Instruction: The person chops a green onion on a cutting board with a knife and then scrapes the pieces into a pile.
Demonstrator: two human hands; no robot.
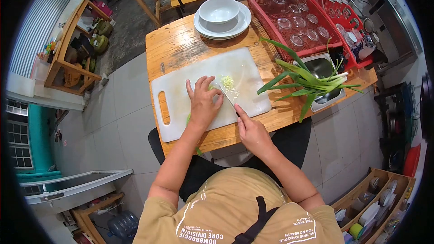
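Note:
My left hand point(205, 101) rests on the white cutting board point(181, 79), its fingers curled over a spring onion point(188, 118). Most of that stalk is hidden under the hand; a bit of green shows at the wrist and another at the fingertips. In my right hand point(254, 134) is a knife point(229, 100), its handle mostly covered by the fingers and its blade angled up beside the left fingertips. Finely chopped pale green pieces point(228, 82) lie in a small heap just past the blade, with a few scattered bits nearby.
Right of the board, long spring onions point(307, 80) lie across a metal container point(322, 105). Behind it stand a red crate point(253, 7) of upturned glasses and another red basket point(357, 18). A white bowl point(219, 10) sits on stacked plates point(199, 26) at the back of the wooden table point(165, 47).

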